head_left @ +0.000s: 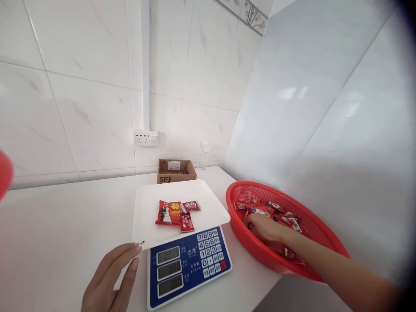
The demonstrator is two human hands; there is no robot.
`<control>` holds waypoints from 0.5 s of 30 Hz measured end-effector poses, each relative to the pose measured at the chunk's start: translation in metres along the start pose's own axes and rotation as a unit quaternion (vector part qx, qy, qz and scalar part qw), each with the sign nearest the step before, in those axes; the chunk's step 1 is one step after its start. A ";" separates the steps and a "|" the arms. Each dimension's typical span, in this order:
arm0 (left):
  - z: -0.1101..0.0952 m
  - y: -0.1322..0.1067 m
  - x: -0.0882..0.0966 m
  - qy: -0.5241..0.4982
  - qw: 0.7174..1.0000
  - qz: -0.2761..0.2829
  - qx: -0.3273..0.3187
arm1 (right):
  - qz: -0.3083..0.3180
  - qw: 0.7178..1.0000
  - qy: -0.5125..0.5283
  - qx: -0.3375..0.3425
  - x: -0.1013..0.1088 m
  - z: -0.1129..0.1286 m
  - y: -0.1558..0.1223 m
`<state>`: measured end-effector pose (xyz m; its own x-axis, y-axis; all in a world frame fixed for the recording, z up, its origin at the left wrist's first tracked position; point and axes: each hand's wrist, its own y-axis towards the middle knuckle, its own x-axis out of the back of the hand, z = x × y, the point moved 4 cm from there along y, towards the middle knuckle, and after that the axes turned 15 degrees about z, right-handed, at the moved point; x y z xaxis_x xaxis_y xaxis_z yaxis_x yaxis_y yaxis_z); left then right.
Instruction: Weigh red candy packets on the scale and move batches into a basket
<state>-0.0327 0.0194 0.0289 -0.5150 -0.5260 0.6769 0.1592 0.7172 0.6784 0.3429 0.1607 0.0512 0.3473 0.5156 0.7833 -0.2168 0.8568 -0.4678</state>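
Note:
A white weighing pan [146, 203] sits on a blue electronic scale [191, 264]. On the pan lie a larger red snack packet [169, 213] printed with a couple, and two small red wrapped sweets [190, 206], close together. My left hand [110, 277] is at the pan's near left corner, fingers stretched out, thumb apart, its fingertips at the edge and holding nothing I can see. Inside the red plastic basket [237, 190], my right hand [260, 226] reaches down among many red sweet packets [286, 216]. Its fingers are bent downward and mostly hidden, so any grip cannot be made out.
Behind the pan stands an open cardboard box [177, 177], with a clear glass or bottle [203, 156] beside it. A wall socket [146, 138] is above the white table [81, 216]. Tiled walls close off the back and right. Something red [4, 173] shows at the left edge.

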 end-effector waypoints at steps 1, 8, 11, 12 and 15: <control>0.001 -0.001 -0.001 -0.003 1.000 0.005 0.003 | -0.010 1.000 -0.023 -0.001 0.006 -0.001 -0.001; 0.000 -0.002 0.000 -0.015 1.000 -0.010 0.010 | -0.190 0.978 -0.077 0.040 0.064 0.028 -0.021; 0.000 -0.001 0.000 -0.001 1.000 -0.004 0.010 | -0.153 0.976 -0.023 0.154 0.059 0.069 -0.022; 0.000 -0.001 0.000 0.006 1.000 -0.002 0.009 | -0.130 0.975 -0.014 0.178 0.053 0.084 -0.020; -0.001 0.001 0.002 0.027 1.000 -0.005 -0.001 | -0.023 0.976 -0.027 0.215 0.029 0.121 -0.007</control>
<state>-0.0325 0.0187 0.0313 -0.4709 -0.5565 0.6845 0.1554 0.7115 0.6853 0.2436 0.1687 0.1265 0.3191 0.4649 0.8259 -0.5692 0.7908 -0.2252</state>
